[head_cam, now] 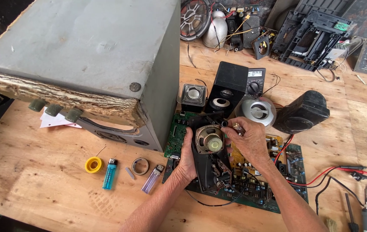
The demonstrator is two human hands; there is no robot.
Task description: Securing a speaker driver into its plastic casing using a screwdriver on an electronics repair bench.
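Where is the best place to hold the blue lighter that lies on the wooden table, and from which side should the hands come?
Grip the blue lighter across its long flat sides, near the middle of the body, coming straight down from above. It lies flat on the table, metal head pointing away, with bare wood on both sides; the yellow roll sits apart on its left, so fingers probably fit.
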